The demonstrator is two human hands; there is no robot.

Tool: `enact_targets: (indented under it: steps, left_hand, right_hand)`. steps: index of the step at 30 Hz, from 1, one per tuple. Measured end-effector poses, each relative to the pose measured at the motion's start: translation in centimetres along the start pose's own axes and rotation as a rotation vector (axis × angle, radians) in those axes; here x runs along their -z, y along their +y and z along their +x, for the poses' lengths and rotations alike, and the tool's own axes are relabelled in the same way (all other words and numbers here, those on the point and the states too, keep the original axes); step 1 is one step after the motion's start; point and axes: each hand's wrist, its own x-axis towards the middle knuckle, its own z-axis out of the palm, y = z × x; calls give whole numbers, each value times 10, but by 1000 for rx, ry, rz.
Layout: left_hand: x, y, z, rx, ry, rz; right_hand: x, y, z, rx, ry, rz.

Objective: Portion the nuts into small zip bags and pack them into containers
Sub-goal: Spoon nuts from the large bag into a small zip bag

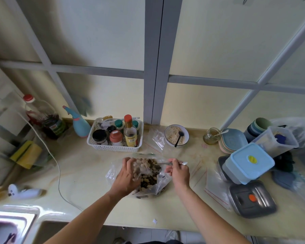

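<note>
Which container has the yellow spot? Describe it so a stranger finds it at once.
Start at the right end of the counter, just right of the right hand holding a spoon. There a pale blue lidded container sits tilted on other tubs. Its lid has a yellow spot; the grey lidded container in front of it has an orange one.

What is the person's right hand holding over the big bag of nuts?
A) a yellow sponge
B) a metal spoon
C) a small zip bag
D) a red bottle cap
B: the right hand grips a thin metal spoon whose bowl end points into the open bag of nuts.
</note>
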Motion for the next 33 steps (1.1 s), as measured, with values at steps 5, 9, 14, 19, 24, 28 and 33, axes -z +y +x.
enact_targets:
  steps: [5,9,14,19,24,28,33]
  left_hand:
    - [-6,4,1,8,-13,19]
    - [-10,8,2,19,-34,34]
    - [-15,11,7,87,-42,50]
    - [-18,11,10,116,-56,54]
    - [-21,11,13,118,-66,34]
    - [-23,13,17,115,-98,29]
    - [-23,19,18,147,-100,7]
  right_hand:
    - [14,-19,3,94,54,-122]
    - [23,-32,3,159,99,-181]
    - [32,-40,5,212,130,-201]
    - [38,-45,5,215,144,-181]
    - [39,-40,3,162,109,-162]
    - [35,-33,0,147,2,-181]
    - [24,-32,-4,187,-121,-245]
